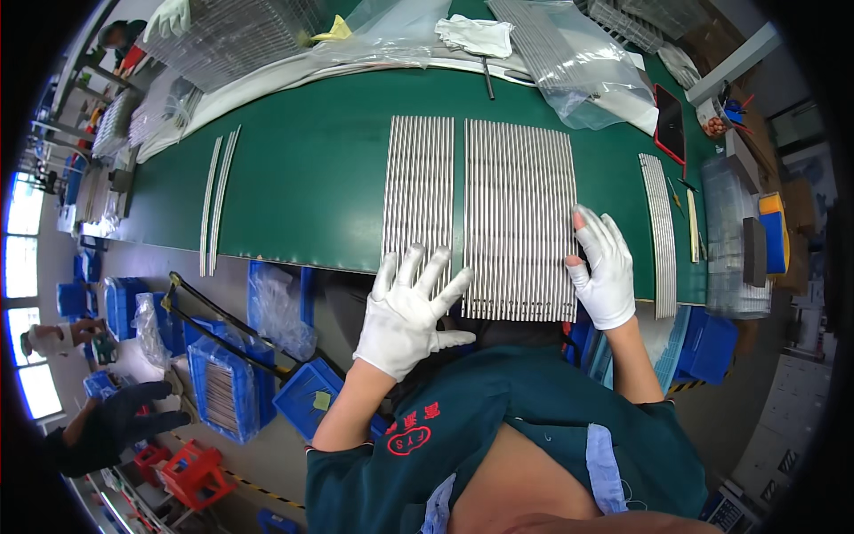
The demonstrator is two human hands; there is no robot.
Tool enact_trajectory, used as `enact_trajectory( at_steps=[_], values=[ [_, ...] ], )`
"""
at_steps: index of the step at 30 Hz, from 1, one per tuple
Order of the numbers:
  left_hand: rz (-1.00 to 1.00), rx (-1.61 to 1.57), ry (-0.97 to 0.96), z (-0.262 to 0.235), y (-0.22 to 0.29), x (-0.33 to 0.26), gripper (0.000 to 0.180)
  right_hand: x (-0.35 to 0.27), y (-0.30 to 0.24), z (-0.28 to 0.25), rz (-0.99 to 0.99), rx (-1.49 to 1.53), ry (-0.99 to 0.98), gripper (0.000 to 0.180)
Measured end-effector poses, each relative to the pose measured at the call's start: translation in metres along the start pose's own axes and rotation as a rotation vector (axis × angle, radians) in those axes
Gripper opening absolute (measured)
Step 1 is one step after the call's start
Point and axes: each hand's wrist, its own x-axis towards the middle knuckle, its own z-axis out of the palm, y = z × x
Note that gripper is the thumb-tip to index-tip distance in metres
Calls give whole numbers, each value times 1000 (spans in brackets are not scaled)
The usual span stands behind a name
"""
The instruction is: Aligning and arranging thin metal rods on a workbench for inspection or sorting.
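Two flat rows of thin silvery metal rods lie side by side on the green work table (pixel 302 169), with a narrow gap between them. My left hand (pixel 406 319), in a white glove, rests with fingers spread over the near ends of the narrower left row (pixel 418 178). Along the right edge of the wider right row (pixel 519 205) is my right hand (pixel 607 274), its gloved fingers stretched and thumb apart. The thumb tip and one fingertip of that glove are bare. Small dark marks or holes show at the right row's near ends.
A few rods (pixel 218 200) lie at the left and a narrow bundle (pixel 658 236) at the right. A red-edged tablet or phone (pixel 669 125), clear plastic bag (pixel 583 76) and white glove (pixel 476 36) sit toward the back. Blue bins (pixel 227 383) stand below; another person (pixel 116 418) is at left.
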Motion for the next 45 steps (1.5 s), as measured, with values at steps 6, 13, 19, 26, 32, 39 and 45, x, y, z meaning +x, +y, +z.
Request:
enact_trajectory(
  at_steps=[6, 13, 19, 26, 32, 39, 45],
  values=[
    [86, -27, 64, 6, 11, 6, 79, 1, -1, 0, -7, 4, 14, 61],
    [-82, 122, 103, 5, -12, -15, 74, -1, 0, 0, -4, 7, 29, 57],
    [-293, 172, 149, 12, -31, -40, 85, 0, 0, 1, -28, 9, 41, 57],
    [-191, 149, 75, -1, -13, -21, 92, -1, 0, 0, -15, 9, 55, 55],
    [140, 17, -30, 13, 38, 23, 83, 0, 1, 3, -15, 16, 113, 52],
    [99, 78, -140, 11, 41, 26, 78, -1, 1, 3, 0, 18, 122, 51],
    [-27, 135, -56, 4, 20, 3, 84, -1, 1, 4, 13, 47, 170, 50]
  ],
)
